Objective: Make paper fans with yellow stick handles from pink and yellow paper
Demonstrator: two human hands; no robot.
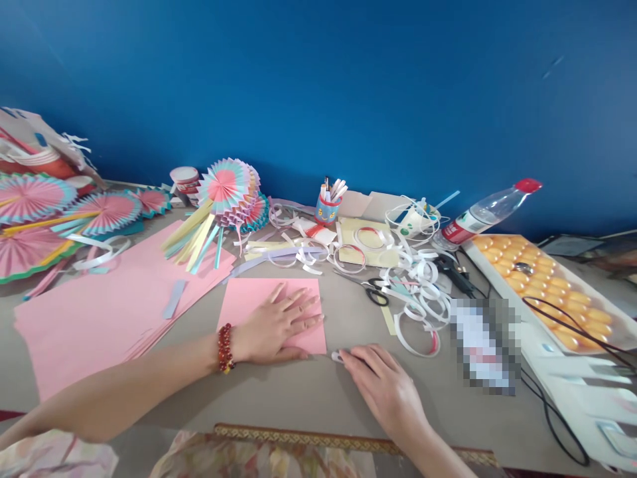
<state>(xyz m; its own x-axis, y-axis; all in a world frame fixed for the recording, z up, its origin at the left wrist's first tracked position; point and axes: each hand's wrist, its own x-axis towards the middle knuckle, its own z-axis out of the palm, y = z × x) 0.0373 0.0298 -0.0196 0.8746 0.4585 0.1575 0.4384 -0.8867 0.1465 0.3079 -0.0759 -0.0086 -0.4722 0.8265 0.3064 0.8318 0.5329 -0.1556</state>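
Note:
My left hand (281, 324) lies flat with its fingers stretched out on a small sheet of pink paper (237, 295). A red bead bracelet circles that wrist. Beside the sheet's lower right corner, my right hand (381, 378) is closed around a utility knife (338, 356). Only the knife's pale front end shows, pointing left near the paper's edge; the rest is hidden in the fingers. To the left is a stack of larger pink paper (94, 312), with a short pale purple strip (174, 299) on it.
Black-handled scissors (377, 295) lie beyond my right hand, beside curled white paper strips (423, 285). Pleated paper fans (226, 189) and a pen cup (327, 209) stand near the blue wall. At right are a tilted plastic bottle (480, 216), a glue gun (455, 275) and black cables.

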